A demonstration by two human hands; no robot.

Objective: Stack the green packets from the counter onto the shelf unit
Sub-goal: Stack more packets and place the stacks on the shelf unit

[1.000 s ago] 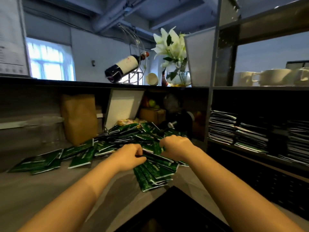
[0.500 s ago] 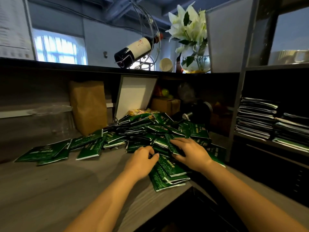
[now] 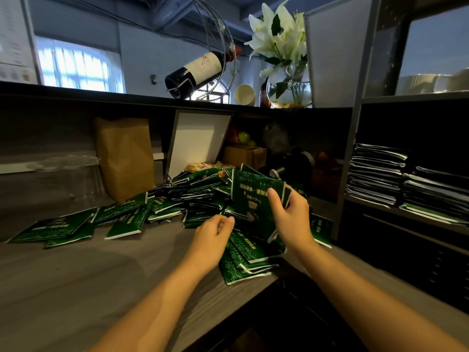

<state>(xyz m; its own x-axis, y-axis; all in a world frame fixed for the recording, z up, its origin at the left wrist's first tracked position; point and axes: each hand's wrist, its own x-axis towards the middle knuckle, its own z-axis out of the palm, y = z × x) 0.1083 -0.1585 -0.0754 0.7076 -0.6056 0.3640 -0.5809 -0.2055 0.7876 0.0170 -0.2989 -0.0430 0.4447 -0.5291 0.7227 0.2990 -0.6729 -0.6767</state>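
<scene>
Half a second ago pressing down on the pile with both hands; now lifting a small bunch of green packets [image 3: 253, 196] clear of it with the right hand [image 3: 291, 219], pinching it between the thumb in front and the curled fingers behind, holding it almost upright above the worktop [image 3: 76, 275]. Keeping the left hand [image 3: 213, 232] low, just beside the bottom edge of the bunch, with fingers loosely curled; not possible to tell whether gripping anything. Probably ending the gathering and beginning the carry to the shelf unit [image 3: 349, 161] on the right, already bearing stacks of packets [image 3: 375, 174]. Leaving most of the pile [image 3: 198, 196] behind, spreading far and left over the worktop. Working in front of a brown paper bag [image 3: 124, 156] and a leaning white board [image 3: 198, 141] at the far side, below a wine bottle [image 3: 200, 68] and a vase of lilies [image 3: 289, 92]. Likely needing to steer around the grey post of the shelf unit, standing between bunch and shelf.
</scene>
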